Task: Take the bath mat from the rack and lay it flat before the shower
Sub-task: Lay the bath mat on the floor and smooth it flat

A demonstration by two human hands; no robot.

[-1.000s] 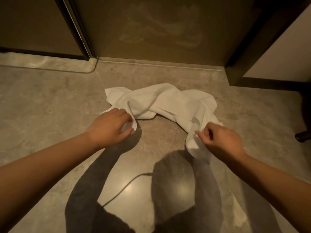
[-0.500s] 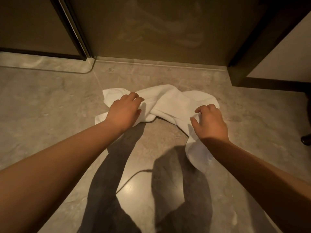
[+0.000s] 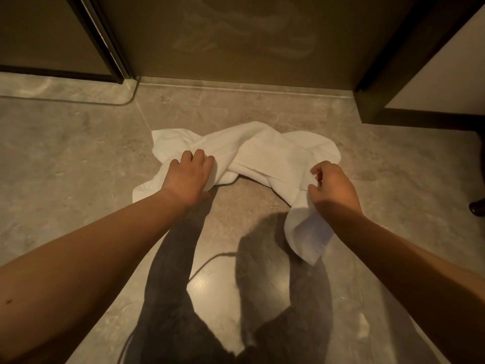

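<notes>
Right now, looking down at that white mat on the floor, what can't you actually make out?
- Head view: the bath mat is bunched and twisted, so its full shape and underside are hidden by its own folds.
- The left hand covers the cloth beneath it; whether it grips or presses is unclear.
- A dark object is cut off by the right edge.
- The rack is out of view.
</notes>
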